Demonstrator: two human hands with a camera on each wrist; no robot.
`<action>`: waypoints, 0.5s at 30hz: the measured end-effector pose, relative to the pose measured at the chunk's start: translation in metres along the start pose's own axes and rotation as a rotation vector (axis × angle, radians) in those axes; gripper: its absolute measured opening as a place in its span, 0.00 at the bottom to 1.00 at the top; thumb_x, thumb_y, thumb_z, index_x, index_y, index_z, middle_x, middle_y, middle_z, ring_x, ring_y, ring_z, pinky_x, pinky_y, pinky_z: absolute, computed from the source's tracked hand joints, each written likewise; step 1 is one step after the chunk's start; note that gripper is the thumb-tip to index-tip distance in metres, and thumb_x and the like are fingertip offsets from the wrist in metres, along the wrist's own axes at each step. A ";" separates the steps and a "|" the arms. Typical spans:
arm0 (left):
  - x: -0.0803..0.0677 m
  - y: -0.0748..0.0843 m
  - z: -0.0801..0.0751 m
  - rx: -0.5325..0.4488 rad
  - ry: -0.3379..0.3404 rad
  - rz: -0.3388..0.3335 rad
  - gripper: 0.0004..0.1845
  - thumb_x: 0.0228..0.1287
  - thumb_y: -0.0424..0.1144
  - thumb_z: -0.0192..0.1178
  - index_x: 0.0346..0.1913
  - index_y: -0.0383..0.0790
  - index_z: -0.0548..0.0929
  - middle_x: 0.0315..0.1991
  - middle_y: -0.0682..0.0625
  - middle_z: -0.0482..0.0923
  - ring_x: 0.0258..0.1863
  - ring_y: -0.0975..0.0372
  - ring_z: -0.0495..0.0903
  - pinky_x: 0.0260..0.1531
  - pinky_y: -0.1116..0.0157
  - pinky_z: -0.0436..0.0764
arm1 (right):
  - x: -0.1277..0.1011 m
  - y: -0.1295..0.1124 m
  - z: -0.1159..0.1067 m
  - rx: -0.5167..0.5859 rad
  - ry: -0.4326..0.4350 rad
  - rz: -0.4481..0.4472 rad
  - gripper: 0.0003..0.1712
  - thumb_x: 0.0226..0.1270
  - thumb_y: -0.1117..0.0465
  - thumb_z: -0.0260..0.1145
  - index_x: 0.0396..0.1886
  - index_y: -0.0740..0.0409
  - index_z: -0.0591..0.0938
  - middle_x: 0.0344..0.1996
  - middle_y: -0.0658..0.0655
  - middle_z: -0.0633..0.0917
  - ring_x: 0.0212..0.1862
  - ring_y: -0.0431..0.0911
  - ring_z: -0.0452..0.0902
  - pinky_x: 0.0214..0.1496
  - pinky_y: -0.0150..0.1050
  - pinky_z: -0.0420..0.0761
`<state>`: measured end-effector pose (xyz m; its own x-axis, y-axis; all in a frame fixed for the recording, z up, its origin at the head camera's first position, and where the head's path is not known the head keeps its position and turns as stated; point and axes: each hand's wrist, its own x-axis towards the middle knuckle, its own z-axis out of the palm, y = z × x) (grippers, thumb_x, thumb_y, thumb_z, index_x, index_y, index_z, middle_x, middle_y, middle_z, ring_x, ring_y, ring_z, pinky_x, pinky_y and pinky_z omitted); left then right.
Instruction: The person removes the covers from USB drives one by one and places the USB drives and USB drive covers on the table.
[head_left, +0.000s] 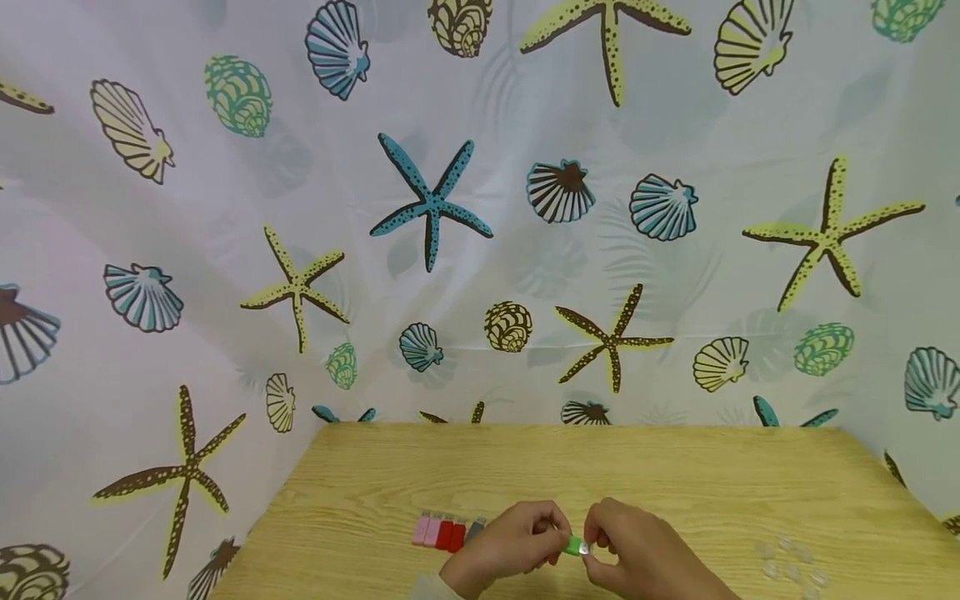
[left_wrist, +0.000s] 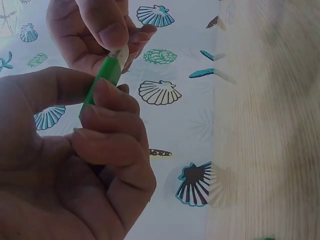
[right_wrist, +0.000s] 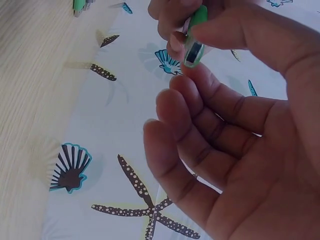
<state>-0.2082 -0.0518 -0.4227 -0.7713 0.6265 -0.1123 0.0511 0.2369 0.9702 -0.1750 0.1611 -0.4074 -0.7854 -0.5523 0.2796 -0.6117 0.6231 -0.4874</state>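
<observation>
My left hand pinches the green body of a USB flash drive between thumb and fingertips. At the drive's other end, my right hand pinches a clear cap with thumb and index finger. A dark shape shows through this cap in the right wrist view. Both hands are close together above the wooden table, near its front. The remaining right fingers are bent loosely and hold nothing. Just left of the left hand lies a row of flash drives: pink, red and dark grey.
Several small clear pieces lie scattered on the right of the wooden table. Part of another green drive shows at the right wrist view's top edge. A cloth printed with shells and starfish hangs behind and beside the table.
</observation>
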 end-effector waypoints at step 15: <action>-0.001 0.000 -0.004 -0.100 -0.102 0.034 0.07 0.74 0.38 0.49 0.39 0.38 0.74 0.22 0.53 0.69 0.15 0.64 0.57 0.17 0.68 0.61 | -0.002 0.004 -0.001 0.283 0.044 -0.082 0.04 0.69 0.60 0.63 0.38 0.53 0.76 0.30 0.42 0.78 0.30 0.32 0.73 0.29 0.33 0.77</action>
<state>-0.2102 -0.0552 -0.4220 -0.7016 0.7062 -0.0954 0.0087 0.1423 0.9898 -0.1758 0.1654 -0.4089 -0.7417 -0.5659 0.3602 -0.6272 0.3947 -0.6714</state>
